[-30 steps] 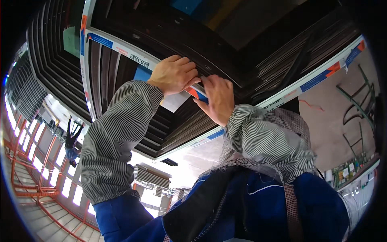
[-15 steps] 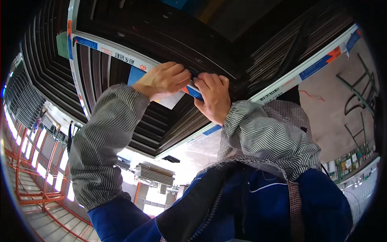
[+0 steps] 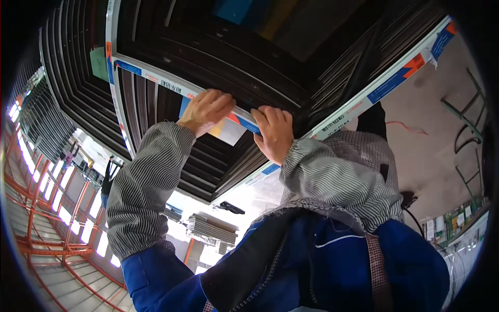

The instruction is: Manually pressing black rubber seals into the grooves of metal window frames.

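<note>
Two bare hands, the left hand [image 3: 208, 112] and the right hand [image 3: 275, 132], are on a long, straight bar wrapped in white film with blue and orange patches [image 3: 174, 86]. The left fingers bend close together over its upper edge; the right fingers lie side by side over the same edge, with the thumb toward the lower side. Both sets look clamped on the bar, though its far side is hidden. A short stretch of bar shows between the hands, which stand near each other but apart.

The step in hand seems to be a two-handed hold on this bar; judging by the grip, a next move calls for both hands to act evenly along it, without tearing the film.

The bar crosses among dark brown, ridged metal profiles [image 3: 202, 177]; a second white-wrapped bar with similar patches [image 3: 384, 86] slants up to the right. A pale flat sheet [image 3: 228, 132] shows just below the hands.

As for containers, a row of small green and white items [image 3: 447, 223] stands at the far lower right; whether they are containers, and what they hold, I cannot tell.
</note>
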A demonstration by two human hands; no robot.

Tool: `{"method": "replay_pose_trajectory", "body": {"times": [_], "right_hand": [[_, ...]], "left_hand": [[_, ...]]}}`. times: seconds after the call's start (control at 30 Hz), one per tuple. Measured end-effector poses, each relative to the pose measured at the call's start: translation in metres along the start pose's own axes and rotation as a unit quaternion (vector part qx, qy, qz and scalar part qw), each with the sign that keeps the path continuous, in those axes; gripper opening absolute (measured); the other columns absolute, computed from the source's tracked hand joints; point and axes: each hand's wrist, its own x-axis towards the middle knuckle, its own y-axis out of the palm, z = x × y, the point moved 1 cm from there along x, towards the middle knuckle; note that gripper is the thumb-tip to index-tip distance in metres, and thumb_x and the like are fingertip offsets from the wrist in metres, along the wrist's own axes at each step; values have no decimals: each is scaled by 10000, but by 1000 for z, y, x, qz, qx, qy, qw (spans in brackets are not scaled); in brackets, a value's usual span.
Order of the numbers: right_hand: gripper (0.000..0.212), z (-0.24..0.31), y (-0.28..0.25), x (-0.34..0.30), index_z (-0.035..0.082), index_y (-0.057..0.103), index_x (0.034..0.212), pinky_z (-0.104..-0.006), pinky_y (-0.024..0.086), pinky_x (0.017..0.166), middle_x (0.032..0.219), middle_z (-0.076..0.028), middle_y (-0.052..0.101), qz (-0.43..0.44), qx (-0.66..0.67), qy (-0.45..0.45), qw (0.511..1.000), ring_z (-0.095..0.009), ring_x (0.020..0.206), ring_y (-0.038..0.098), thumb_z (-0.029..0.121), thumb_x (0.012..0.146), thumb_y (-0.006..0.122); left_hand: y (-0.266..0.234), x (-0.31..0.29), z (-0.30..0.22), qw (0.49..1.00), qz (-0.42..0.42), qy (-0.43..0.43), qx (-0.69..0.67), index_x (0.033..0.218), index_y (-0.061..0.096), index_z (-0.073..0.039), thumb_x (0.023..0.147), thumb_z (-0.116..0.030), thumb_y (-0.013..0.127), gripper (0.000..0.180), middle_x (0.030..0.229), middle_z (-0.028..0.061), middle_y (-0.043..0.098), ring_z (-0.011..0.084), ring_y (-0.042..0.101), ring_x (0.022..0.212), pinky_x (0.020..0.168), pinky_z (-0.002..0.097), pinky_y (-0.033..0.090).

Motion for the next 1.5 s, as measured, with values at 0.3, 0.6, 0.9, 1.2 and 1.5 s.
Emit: {"method": "replay_pose_trajectory", "body": {"times": [0.3,0.6,0.9,1.2,1.5], "right_hand": [[627,-5,2,15,13,531,1232,-415,363,921,1132,-89,512,45,-63,-86,993,-238,1036,513,130,658,756],[669,-3,-4,2,18,514,1248,-441,381,909,1145,-109,509,10,17,-38,999,-290,1075,515,122,647,787],[581,0,3,7,15,536,1101,-434,399,867,1063,-132,506,40,0,112,993,-300,1012,518,200,633,826],[546,-7,3,7,27,542,1069,-438,363,882,1028,-112,500,72,-59,-16,996,-272,977,508,214,638,821],[667,-5,-1,3,-5,491,1307,-427,333,940,1185,-112,494,49,-63,-38,996,-242,1086,510,210,744,777]], "left_hand": [[1,5,8,1000,16,23,13,942,666,-66,695,-114,739,263,1014,43,648,176,619,882,782,297,569],[2,1,1,997,81,0,15,1086,623,-46,664,-141,771,456,1111,80,612,240,608,989,880,343,539],[17,32,-30,981,158,-81,-73,1158,606,-89,706,-297,753,519,1173,43,597,205,538,1138,1005,355,418],[20,34,-19,983,164,37,-81,1081,636,-101,696,-289,791,456,1134,21,593,192,534,1125,995,326,424],[22,19,-2,994,78,42,-67,1078,637,-86,727,-273,775,422,1132,34,612,203,554,1118,1048,363,403]]}}
